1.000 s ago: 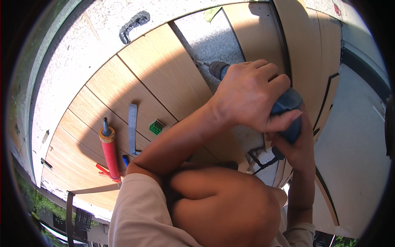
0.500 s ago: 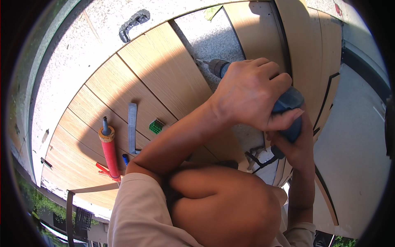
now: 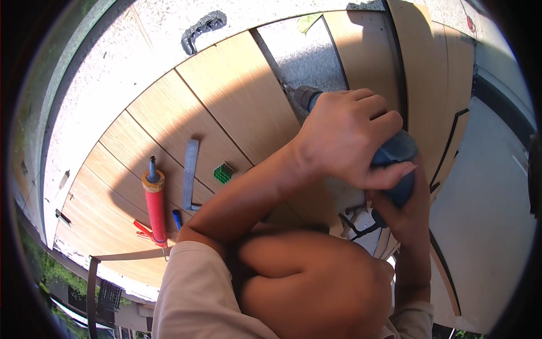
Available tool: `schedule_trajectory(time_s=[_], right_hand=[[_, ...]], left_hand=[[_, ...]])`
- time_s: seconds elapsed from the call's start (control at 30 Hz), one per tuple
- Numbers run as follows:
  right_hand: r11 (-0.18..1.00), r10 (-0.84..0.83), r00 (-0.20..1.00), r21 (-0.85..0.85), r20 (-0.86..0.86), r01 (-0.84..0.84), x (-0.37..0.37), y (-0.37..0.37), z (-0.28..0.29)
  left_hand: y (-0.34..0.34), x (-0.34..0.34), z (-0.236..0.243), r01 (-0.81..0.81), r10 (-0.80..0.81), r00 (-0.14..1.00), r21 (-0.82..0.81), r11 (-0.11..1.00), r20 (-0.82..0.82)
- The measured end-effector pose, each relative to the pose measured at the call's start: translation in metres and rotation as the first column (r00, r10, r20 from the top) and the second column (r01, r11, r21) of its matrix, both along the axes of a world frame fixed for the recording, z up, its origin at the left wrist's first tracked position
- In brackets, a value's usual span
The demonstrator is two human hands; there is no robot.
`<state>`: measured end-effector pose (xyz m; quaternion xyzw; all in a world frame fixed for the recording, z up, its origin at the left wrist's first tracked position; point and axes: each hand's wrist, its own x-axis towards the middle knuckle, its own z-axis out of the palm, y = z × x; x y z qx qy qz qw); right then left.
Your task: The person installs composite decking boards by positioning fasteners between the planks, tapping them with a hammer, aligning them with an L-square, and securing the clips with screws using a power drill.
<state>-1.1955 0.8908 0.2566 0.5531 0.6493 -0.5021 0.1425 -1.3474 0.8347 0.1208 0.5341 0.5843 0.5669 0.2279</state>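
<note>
A blue power drill (image 3: pixel 398 148) is held sideways, low over the planks. My left hand (image 3: pixel 351 135) presses over the top of its body, fingers curled round it. Below, my right hand (image 3: pixel 407 209) wraps around the handle, partly hidden by the drill and my left hand. The dark chuck (image 3: pixel 309 98) points to the far left. Its bit meets the edge of a light wooden plank (image 3: pixel 245 85), beside a gap showing speckled concrete (image 3: pixel 307 62). Whether the bit is in the wood or against a screw, I cannot make out.
On the planks to the left lie a red caulking gun (image 3: pixel 155 212), a metal square (image 3: pixel 191 172), a blue marker (image 3: pixel 177 219) and a green block of small pieces (image 3: pixel 223 173). A black cord (image 3: pixel 361 230) runs beneath the drill. Trimmed boards (image 3: pixel 446 282) lie right.
The whole view has shifted slightly, so the planks and tools appear farther right. Both hands keep their grip on the drill, whose bit stays at the plank's edge.
</note>
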Motion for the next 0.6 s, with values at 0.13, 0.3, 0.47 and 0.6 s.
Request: schedule_trajectory(time_s=[0.13, 0.3, 0.47, 0.6], right_hand=[[1.000, 0.021, 1.000, 0.020, 0.010, -0.021, -0.006, -0.005, 0.002], [0.996, 0.054, 0.998, 0.068, 0.017, -0.055, -0.014, -0.009, 0.006], [0.997, 0.054, 0.998, 0.051, 0.026, -0.055, -0.021, -0.012, 0.008], [0.995, 0.074, 0.996, 0.057, 0.048, -0.076, -0.025, -0.012, 0.008]], left_hand=[[-0.003, -0.001, -0.003, -0.048, 0.046, 0.998, 0.062, 0.997, 0.038], [-0.005, -0.001, -0.006, -0.053, 0.048, 0.997, 0.088, 0.995, 0.065], [-0.009, -0.005, -0.007, -0.053, 0.047, 0.996, 0.080, 0.995, 0.072], [-0.010, -0.005, -0.009, -0.057, 0.048, 0.995, 0.099, 0.993, 0.090]])
